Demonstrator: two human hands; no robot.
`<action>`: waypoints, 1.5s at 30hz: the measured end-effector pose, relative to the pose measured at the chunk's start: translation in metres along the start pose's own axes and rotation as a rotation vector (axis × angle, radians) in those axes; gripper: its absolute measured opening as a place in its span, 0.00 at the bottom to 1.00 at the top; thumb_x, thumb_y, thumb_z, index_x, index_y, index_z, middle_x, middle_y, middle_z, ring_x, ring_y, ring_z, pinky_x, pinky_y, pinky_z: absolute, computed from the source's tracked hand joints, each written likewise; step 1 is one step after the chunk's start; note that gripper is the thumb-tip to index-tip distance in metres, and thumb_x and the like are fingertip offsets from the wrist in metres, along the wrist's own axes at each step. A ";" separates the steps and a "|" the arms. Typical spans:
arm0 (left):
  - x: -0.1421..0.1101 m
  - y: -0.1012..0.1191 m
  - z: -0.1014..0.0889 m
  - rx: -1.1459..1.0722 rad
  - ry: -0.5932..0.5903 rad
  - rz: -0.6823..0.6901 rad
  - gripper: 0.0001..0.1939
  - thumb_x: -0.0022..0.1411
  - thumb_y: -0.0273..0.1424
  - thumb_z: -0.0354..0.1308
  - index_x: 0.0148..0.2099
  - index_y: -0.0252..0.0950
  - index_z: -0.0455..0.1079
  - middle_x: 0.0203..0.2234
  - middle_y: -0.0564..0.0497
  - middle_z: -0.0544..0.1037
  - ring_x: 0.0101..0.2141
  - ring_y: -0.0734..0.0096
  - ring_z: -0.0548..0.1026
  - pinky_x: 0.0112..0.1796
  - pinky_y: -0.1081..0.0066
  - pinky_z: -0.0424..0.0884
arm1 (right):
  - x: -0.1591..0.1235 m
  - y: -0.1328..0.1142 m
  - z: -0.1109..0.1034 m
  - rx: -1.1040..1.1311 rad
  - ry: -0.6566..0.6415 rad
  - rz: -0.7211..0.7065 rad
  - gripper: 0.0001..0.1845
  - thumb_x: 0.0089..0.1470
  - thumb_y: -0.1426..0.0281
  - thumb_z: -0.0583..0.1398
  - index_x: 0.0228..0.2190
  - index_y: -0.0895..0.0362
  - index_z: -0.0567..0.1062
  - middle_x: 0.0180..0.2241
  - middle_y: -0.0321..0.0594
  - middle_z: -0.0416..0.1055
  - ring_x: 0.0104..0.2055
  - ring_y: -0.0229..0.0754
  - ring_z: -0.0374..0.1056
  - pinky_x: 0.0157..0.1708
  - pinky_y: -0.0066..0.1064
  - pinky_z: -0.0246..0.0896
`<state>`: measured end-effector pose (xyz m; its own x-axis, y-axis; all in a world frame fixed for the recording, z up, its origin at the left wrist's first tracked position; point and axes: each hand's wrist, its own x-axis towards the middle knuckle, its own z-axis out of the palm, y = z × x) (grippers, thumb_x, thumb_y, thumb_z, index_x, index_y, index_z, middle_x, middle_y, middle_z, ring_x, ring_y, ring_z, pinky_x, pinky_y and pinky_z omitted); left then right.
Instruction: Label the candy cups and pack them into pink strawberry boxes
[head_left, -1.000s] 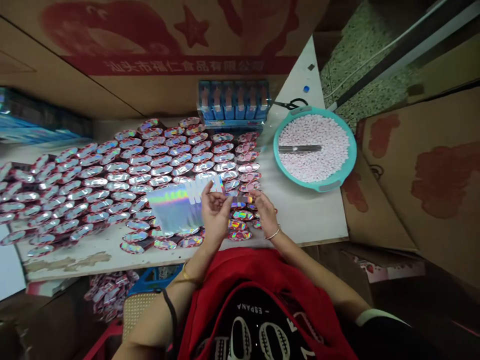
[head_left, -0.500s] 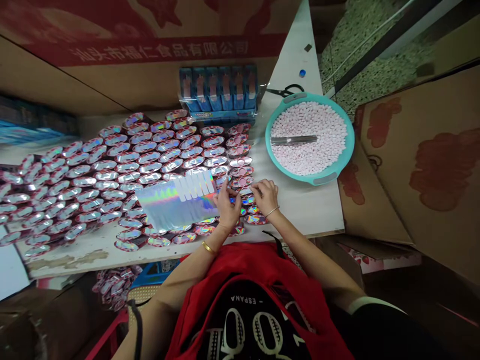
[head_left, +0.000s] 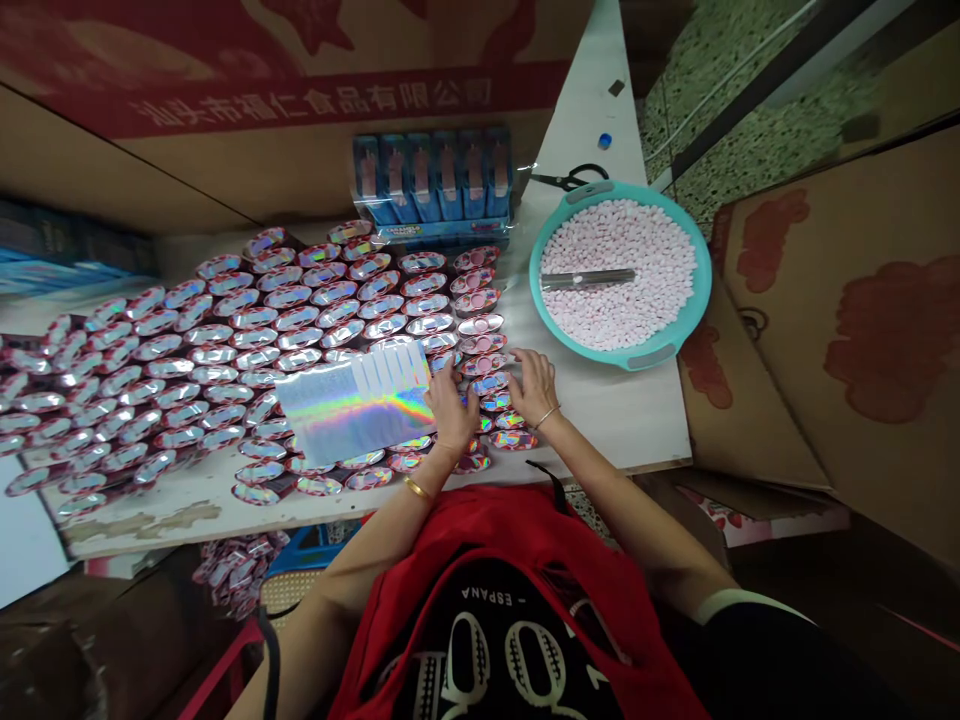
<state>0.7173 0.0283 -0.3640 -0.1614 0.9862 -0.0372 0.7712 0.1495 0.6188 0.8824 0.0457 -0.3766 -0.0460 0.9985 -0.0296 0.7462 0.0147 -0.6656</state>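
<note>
Find left hand [head_left: 450,408] and right hand [head_left: 535,388] apart, at the right end of the foil-topped packs [head_left: 286,298], with one pack [head_left: 490,384] between. Cannot tell, at this size, a firm grip from a light touch. Note iridescent sheet [head_left: 352,415] flat across pack tops, right edge at left hand, pale strips [head_left: 389,370] along its upper right part. Record teal basin [head_left: 651,357] of small pale pieces [head_left: 600,230] to the right on the table [head_left: 600,430], dark bar [head_left: 589,279] on top. Observe scissors [head_left: 589,178] just beyond the basin.
</note>
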 end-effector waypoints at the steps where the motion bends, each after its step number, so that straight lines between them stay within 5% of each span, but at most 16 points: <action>1: 0.001 0.001 -0.006 -0.046 0.032 0.028 0.26 0.59 0.31 0.57 0.60 0.35 0.60 0.41 0.45 0.72 0.43 0.59 0.69 0.46 0.59 0.63 | 0.000 -0.002 -0.001 0.065 0.023 0.003 0.20 0.62 0.63 0.54 0.53 0.59 0.68 0.46 0.50 0.70 0.49 0.52 0.62 0.49 0.42 0.55; 5: 0.004 0.011 -0.029 -0.274 0.096 0.116 0.12 0.61 0.36 0.59 0.45 0.38 0.65 0.39 0.47 0.70 0.43 0.63 0.69 0.45 0.64 0.65 | 0.001 -0.021 0.003 0.399 0.115 0.166 0.23 0.59 0.54 0.57 0.49 0.57 0.71 0.43 0.46 0.71 0.45 0.47 0.65 0.46 0.38 0.61; 9: 0.011 0.017 -0.030 -0.418 0.066 -0.017 0.07 0.61 0.34 0.59 0.38 0.39 0.65 0.35 0.51 0.68 0.38 0.68 0.69 0.40 0.68 0.66 | 0.010 -0.036 0.012 0.689 0.026 0.231 0.19 0.59 0.52 0.56 0.33 0.54 0.73 0.32 0.38 0.72 0.35 0.42 0.66 0.37 0.33 0.62; 14: 0.024 0.012 -0.014 -0.232 0.069 -0.101 0.06 0.60 0.31 0.60 0.31 0.39 0.66 0.33 0.51 0.70 0.39 0.65 0.69 0.43 0.64 0.63 | 0.022 -0.030 0.005 0.355 0.028 0.200 0.16 0.60 0.58 0.57 0.26 0.54 0.72 0.28 0.37 0.71 0.36 0.43 0.64 0.40 0.35 0.56; 19: 0.032 0.011 0.001 0.028 0.009 -0.114 0.04 0.59 0.30 0.60 0.31 0.39 0.69 0.37 0.48 0.73 0.44 0.58 0.69 0.44 0.60 0.59 | 0.028 -0.022 0.000 -0.024 -0.037 0.147 0.13 0.62 0.61 0.57 0.30 0.54 0.76 0.33 0.40 0.73 0.41 0.46 0.63 0.44 0.38 0.49; 25: 0.034 0.009 0.008 0.122 -0.027 -0.116 0.04 0.60 0.30 0.58 0.31 0.38 0.68 0.39 0.47 0.72 0.45 0.57 0.68 0.43 0.60 0.58 | 0.030 -0.025 0.007 -0.232 -0.097 0.060 0.14 0.65 0.63 0.53 0.33 0.55 0.75 0.37 0.44 0.73 0.43 0.48 0.61 0.44 0.40 0.46; 33: 0.033 0.006 0.011 0.121 -0.031 -0.118 0.03 0.60 0.31 0.57 0.37 0.38 0.67 0.39 0.44 0.71 0.45 0.52 0.67 0.45 0.55 0.59 | 0.026 -0.021 0.011 -0.157 -0.072 0.134 0.16 0.64 0.63 0.52 0.46 0.58 0.71 0.42 0.50 0.74 0.45 0.52 0.62 0.46 0.42 0.48; 40: 0.035 0.009 0.008 0.093 -0.055 -0.116 0.17 0.58 0.26 0.54 0.51 0.36 0.64 0.45 0.40 0.72 0.49 0.49 0.67 0.47 0.53 0.60 | 0.028 -0.008 0.017 -0.016 -0.090 0.124 0.23 0.61 0.69 0.49 0.56 0.59 0.65 0.37 0.46 0.74 0.43 0.51 0.64 0.46 0.41 0.52; 45: 0.039 0.002 -0.023 0.015 -0.102 0.087 0.17 0.63 0.28 0.52 0.54 0.37 0.65 0.49 0.40 0.72 0.51 0.53 0.68 0.48 0.57 0.63 | 0.024 -0.008 0.014 -0.020 -0.044 0.125 0.24 0.64 0.66 0.47 0.57 0.59 0.64 0.37 0.46 0.73 0.43 0.51 0.65 0.46 0.42 0.54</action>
<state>0.6990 0.0656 -0.3462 -0.0302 0.9975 -0.0637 0.7886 0.0629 0.6117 0.8662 0.0688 -0.3820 0.0195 0.9893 -0.1447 0.7609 -0.1086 -0.6398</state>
